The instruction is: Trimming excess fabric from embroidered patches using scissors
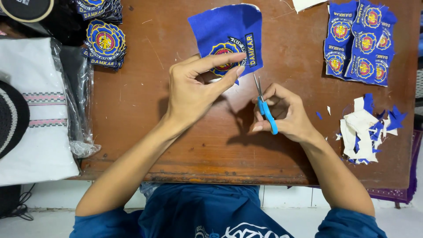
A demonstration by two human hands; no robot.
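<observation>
Risking a cut into the stitched emblem: blades of the scissors (263, 103) sit just beside the lower edge of the blue cloth (228, 37), and the cloth hangs from a two-finger pinch only, free to swing or twist. Could also slip from that pinch and drop to the table (141, 114). Could nick the left thumb too, since the blade tips point up toward it, close by.

Left hand (194, 90): pinching the cloth between thumb and forefinger, both pressed together right on the round badge; remaining fingers curled back behind, apart from the cloth. Cloth held above the table near its far middle, upper corners loose, badge and side label at its lower right.

Right hand (284, 112): wrapped round the light blue handle of the scissors, fingers folded tight, blades nearly together and pointing upward. Touching nothing else.

Lying well to the right: a heap of white and blue scraps (365, 130), and above it uncut patches (361, 42). At far left: trimmed patches (105, 42) stacked near a bagged white fabric (37, 119).
</observation>
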